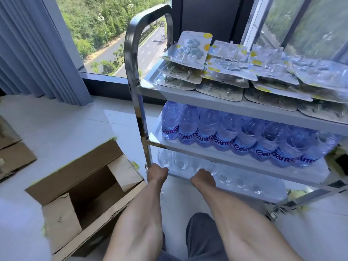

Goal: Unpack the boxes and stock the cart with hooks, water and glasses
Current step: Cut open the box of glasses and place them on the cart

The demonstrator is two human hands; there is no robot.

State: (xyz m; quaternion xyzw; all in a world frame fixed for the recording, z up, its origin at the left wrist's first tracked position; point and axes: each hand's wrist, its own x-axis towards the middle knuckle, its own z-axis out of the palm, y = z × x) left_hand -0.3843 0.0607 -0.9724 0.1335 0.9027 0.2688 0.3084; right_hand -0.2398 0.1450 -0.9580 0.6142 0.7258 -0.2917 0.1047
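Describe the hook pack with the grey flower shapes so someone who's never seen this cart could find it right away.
Start at the steel cart by the window and look at its top shelf, which is covered with flat hook packs. Go to the corner nearest the curved handle. The flower pack lies on top of that pile, tilted up, the only one showing grey-blue flower shapes; the rest hold clear or metal hooks.

1. Left hand (pixel 157 173) and right hand (pixel 203 178): bare, no gloves, rings or watch.
2. Forearms bare, no sleeves visible.
3. Dark grey trousers (pixel 202 240), plain fabric, on the leg at bottom.
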